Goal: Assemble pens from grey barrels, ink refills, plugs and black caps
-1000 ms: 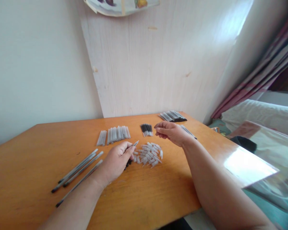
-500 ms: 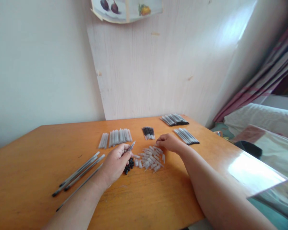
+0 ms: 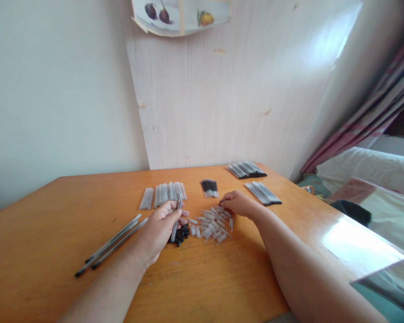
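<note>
My left hand (image 3: 163,220) is closed around a slim clear pen (image 3: 175,224), held nearly upright with its tip up. Under and beside that hand lies a small heap of black plugs (image 3: 182,233). A loose pile of short whitish translucent plastic pieces (image 3: 212,224) spreads to the right of the plugs. At the pile's far right edge is my right hand (image 3: 235,202), its fingertips pinched low over the pieces. Whatever sits between those fingertips is too small to make out.
Clear pen barrels (image 3: 170,192) lie in rows behind the left hand. Dark refills (image 3: 209,188) lie mid-table. Black-ended pens lie in a near bundle (image 3: 263,193) and a far bundle (image 3: 246,169) at right. Three longer pens (image 3: 111,242) lie left on the wooden table (image 3: 37,233).
The pen in my left hand has swung from slanting to nearly upright, and its fingers have spread a little. My right hand stays at the pile. A long pen beside my left forearm no longer shows.
</note>
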The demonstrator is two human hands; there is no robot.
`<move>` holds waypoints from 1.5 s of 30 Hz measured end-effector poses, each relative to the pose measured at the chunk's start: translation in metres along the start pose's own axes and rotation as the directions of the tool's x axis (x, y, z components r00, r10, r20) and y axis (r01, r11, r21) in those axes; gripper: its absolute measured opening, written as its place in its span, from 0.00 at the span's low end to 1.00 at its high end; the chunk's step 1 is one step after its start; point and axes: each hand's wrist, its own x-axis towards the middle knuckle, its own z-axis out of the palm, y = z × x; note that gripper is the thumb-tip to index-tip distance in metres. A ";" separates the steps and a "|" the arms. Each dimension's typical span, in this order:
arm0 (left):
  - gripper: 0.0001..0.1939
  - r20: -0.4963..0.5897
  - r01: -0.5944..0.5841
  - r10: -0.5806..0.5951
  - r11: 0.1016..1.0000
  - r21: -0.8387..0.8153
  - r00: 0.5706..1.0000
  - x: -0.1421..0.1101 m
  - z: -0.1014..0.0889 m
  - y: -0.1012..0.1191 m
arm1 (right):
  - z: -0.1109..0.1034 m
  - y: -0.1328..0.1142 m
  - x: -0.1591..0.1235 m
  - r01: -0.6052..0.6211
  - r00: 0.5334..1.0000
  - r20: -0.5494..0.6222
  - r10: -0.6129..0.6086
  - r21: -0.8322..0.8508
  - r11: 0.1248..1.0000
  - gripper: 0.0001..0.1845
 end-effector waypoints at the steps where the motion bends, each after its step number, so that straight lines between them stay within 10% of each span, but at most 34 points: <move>1: 0.17 -0.007 0.002 -0.002 1.000 -0.016 1.000 0.000 -0.001 0.000 | 0.000 0.000 0.000 -0.006 1.000 -0.008 0.006 -0.003 1.000 0.10; 10: 0.18 -0.087 0.005 -0.031 0.961 -0.277 0.996 0.007 -0.004 -0.002 | 0.005 -0.030 -0.010 0.111 0.982 -0.156 -0.108 0.008 0.994 0.11; 18: 0.14 -0.114 -0.024 -0.024 0.913 -0.407 0.993 0.006 -0.003 -0.002 | 0.027 -0.070 -0.040 0.371 0.920 0.117 -0.375 0.049 0.927 0.12; 33: 0.14 0.059 0.056 -0.035 0.911 -0.410 0.998 -0.001 0.002 0.001 | 0.046 -0.071 -0.037 0.241 0.938 0.197 -0.285 0.221 0.945 0.14; 45: 0.10 -0.049 0.039 -0.062 0.926 -0.375 0.997 0.002 0.004 0.001 | 0.049 -0.073 -0.040 0.334 0.939 0.062 -0.340 0.088 0.939 0.12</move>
